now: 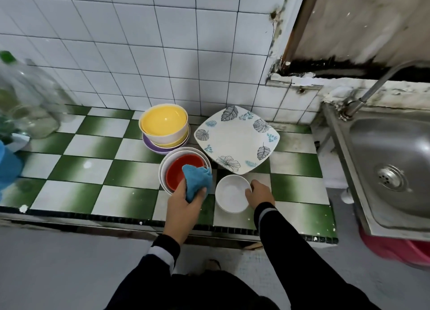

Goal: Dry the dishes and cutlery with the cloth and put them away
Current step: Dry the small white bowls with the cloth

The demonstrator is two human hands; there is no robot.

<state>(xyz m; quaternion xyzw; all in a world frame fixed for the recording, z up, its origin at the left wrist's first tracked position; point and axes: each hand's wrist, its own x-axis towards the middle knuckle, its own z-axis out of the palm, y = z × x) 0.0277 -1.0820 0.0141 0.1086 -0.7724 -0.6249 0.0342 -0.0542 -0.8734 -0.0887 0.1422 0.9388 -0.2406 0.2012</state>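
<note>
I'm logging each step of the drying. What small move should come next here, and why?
Probably lift the small white bowl with the right hand and bring the blue cloth into it. The right hand holds its rim, while the left hand grips the cloth just beside it, over the red bowl.

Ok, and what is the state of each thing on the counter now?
Blue cloth: bunched, gripped by the left hand, over the red bowl.
Red bowl: upright, nested in white bowls.
Small white bowl: upright, right hand holds its rim.
Square leaf plate: lying flat, face up.
Yellow bowls: upright, stacked on a purple bowl.
</note>
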